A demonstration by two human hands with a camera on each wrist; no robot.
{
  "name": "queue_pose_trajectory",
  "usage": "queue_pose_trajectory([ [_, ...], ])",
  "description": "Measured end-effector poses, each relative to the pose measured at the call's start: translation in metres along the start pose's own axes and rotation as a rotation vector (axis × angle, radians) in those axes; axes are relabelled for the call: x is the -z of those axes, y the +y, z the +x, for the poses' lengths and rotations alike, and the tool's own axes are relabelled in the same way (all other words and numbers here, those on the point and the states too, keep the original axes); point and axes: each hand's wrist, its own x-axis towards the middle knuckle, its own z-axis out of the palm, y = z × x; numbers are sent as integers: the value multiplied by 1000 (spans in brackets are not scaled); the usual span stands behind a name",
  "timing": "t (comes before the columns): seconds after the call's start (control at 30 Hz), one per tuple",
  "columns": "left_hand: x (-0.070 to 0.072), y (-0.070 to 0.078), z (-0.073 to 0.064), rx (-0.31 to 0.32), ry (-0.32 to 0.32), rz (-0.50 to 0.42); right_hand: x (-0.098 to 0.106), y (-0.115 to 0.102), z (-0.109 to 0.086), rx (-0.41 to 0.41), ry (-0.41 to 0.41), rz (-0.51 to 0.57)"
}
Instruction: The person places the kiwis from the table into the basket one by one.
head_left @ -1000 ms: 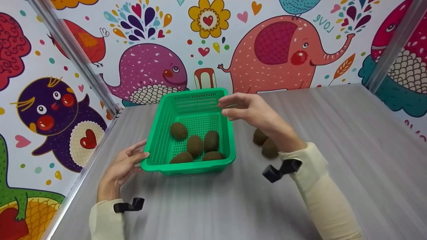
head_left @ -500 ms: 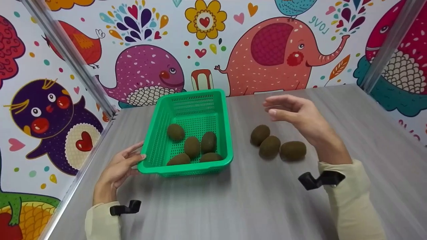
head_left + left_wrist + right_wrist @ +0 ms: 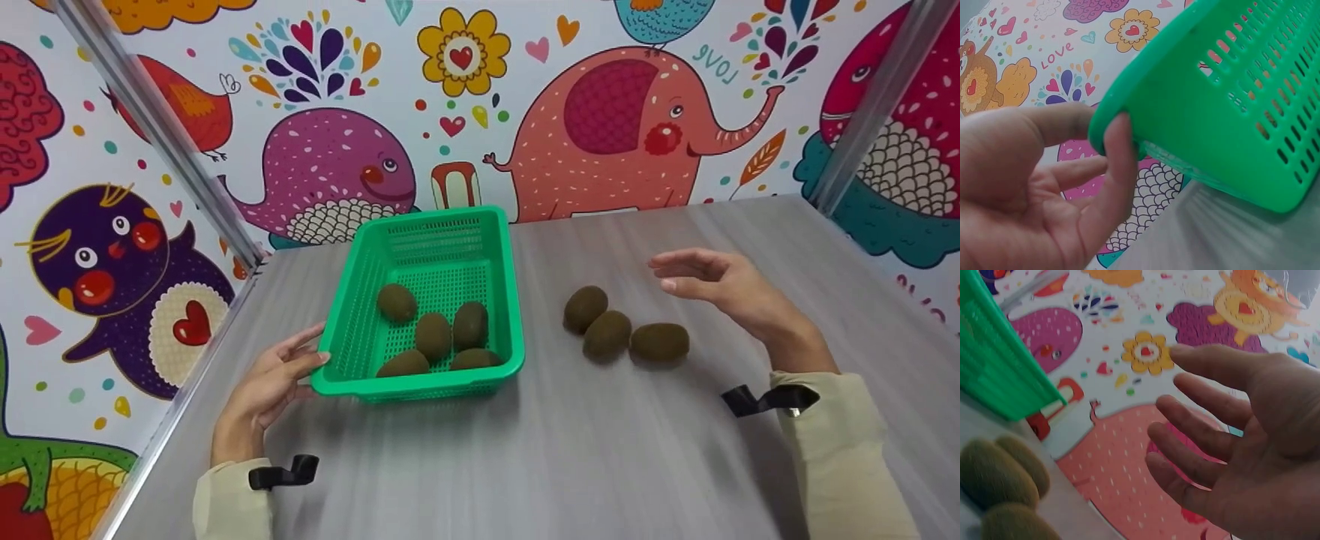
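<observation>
A green plastic basket [image 3: 513, 315] with slotted walls stands on the table, several brown kiwis [image 3: 433, 337] lying toward its near end. My left hand [image 3: 262, 390] grips the basket's left rim near the front corner; in the left wrist view the thumb [image 3: 1120, 163] lies over the rim with the other fingers outside. To the right of the basket three kiwis [image 3: 607, 335] sit close together on the tabletop. Beyond them, up and to the right, my right hand [image 3: 731, 292] hovers with relaxed fingers and nothing in it. The right wrist view shows its palm bare and fingers [image 3: 1196, 427] spread.
A grey wood-grain table [image 3: 465, 465] carries everything. Behind it rises a wall [image 3: 465, 135] printed with cartoon animals, and another printed panel borders the left side. Metal posts [image 3: 161, 135] stand at the back corners.
My right hand has moved from above the basket's right rim to the right, past the three loose kiwis, uncovering them. My left hand stays on the rim, and the basket keeps its place.
</observation>
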Motion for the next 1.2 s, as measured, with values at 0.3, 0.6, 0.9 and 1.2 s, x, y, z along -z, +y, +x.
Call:
queue_pose_trajectory([
  [0.3,0,0,0,11,18,25,23,40,-11,-97,-27,-59],
  [0.6,1,-1,0,8,25,31,26,70,-11,-142,-92,22],
  [0.9,2,-3,1,2,-2,-15,18,90,-6,-187,-122,36],
  [1.2,1,-3,1,-1,3,-15,10,100,-4,-191,-221,-13],
])
